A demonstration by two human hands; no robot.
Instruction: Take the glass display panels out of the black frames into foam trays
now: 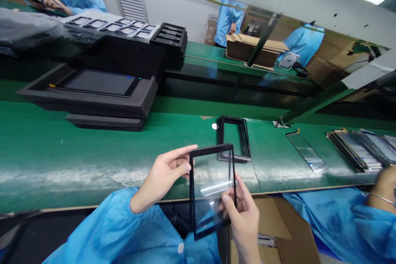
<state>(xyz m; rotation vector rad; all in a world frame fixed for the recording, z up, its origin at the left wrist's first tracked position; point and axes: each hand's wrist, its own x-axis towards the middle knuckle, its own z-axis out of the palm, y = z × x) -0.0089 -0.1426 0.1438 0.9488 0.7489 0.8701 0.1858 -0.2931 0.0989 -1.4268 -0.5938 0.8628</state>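
A black-bordered clear glass touch panel [212, 173] is held up in front of me over the bench's near edge, tilted slightly. My left hand [162, 175] pinches its upper left edge between thumb and fingers. On the lower right side, my right hand [244, 214] grips the opposite edge; its thumb is in front and some fingers show through the glass. Just behind the panel, a small stack of black rectangular frames [246, 144] lies on the green bench [93, 156], partly covered by the panel's top corner.
A black foam tray [145, 99] with a dark panel sits at left. At right lie a single glass panel [306, 151] and stacked panels [355, 148] beside a co-worker's blue sleeve [346, 218]. An open cardboard box [297, 231] stands below. A metal post [315, 101] rises behind.
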